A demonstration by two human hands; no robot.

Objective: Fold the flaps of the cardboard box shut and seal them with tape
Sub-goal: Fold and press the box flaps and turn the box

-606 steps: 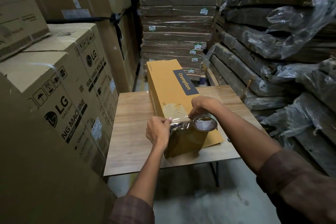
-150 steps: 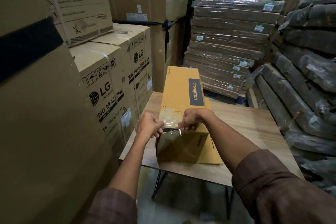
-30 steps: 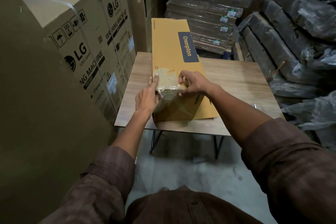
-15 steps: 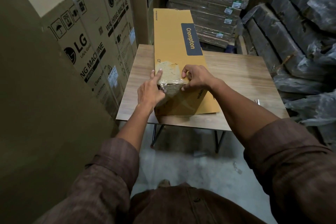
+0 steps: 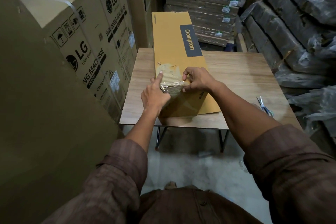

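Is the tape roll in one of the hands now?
No. The left hand and right hand only press clear tape onto the Crompton box; no roll shows.

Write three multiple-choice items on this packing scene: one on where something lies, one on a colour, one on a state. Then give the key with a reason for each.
1. Where do the scissors lie?
A. On the Crompton box
B. On the wooden table, near its right edge
C. On the floor

2. What colour is the label panel that bears the word Crompton?
A. Dark blue
B. Red
C. White

3. How is the near end of the Crompton box?
A. Flaps standing open
B. Closed, with clear tape over it
C. Cut away

Key: B, the scissors rest on the wooden table, right of the right hand. A, the panel is dark blue with yellowish letters. B, shiny clear tape wraps the near corner, where the left hand presses with its forefinger.
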